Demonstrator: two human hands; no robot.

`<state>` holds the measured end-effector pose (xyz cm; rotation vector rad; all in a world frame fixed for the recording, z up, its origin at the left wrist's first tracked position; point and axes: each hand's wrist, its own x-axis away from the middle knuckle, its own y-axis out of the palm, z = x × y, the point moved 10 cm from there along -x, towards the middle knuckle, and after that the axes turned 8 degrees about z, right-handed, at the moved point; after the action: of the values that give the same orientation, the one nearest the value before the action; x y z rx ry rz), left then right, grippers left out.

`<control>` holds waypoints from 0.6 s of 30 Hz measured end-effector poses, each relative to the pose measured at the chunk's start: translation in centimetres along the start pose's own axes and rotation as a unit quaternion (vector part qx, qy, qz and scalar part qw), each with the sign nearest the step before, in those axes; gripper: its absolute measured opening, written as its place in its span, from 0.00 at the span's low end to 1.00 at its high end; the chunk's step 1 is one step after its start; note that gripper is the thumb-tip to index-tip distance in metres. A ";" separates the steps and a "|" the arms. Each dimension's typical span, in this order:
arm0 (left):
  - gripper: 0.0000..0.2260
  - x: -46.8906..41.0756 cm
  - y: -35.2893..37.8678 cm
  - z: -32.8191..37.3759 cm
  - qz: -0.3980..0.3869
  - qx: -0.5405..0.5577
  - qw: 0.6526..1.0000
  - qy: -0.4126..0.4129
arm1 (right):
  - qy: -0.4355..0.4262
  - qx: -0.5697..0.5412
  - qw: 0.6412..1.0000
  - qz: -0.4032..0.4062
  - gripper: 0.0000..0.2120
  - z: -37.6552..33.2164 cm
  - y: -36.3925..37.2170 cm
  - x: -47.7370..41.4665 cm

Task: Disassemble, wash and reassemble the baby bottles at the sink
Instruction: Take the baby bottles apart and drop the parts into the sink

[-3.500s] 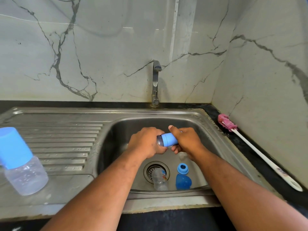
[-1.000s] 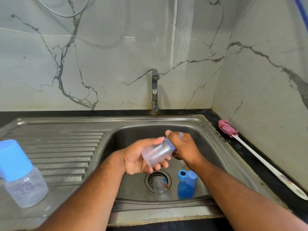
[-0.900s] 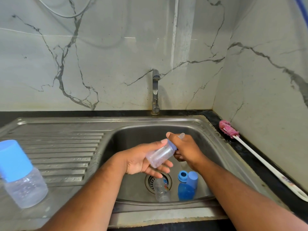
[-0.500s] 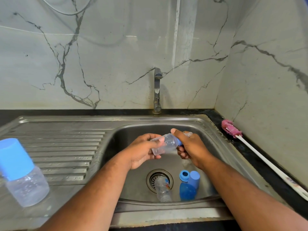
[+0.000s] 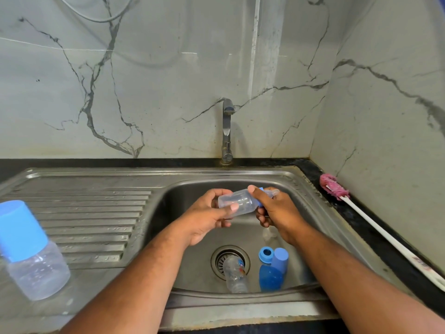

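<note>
While the left hand (image 5: 207, 219) curls fingers and thumb round the body of a clear baby bottle (image 5: 237, 204) held sideways over the sink (image 5: 183, 194), the right hand (image 5: 277, 210) grasps its blue collar (image 5: 260, 202) at the teat end. Below both hands a second bottle (image 5: 234, 273) lies across the drain (image 5: 220, 257), with a blue ring (image 5: 265, 253) and blue caps (image 5: 280, 260) under the right wrist. Far left of the left hand a capped bottle (image 5: 31, 251) stands on the drainboard (image 5: 96, 213); a brush (image 5: 334, 189) lies right of the right hand.
</note>
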<state>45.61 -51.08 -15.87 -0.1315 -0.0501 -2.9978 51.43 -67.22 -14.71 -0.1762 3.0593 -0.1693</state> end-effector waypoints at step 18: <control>0.30 0.0 -4.0 -2.9 0.141 -0.049 0.980 -0.134 | -0.067 -0.013 0.997 -0.026 0.12 -2.0 0.4 0.6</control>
<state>44.78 -47.20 -18.83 -0.5077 0.0817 -2.6793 50.66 -66.71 -12.85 -0.2583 2.9252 -0.1156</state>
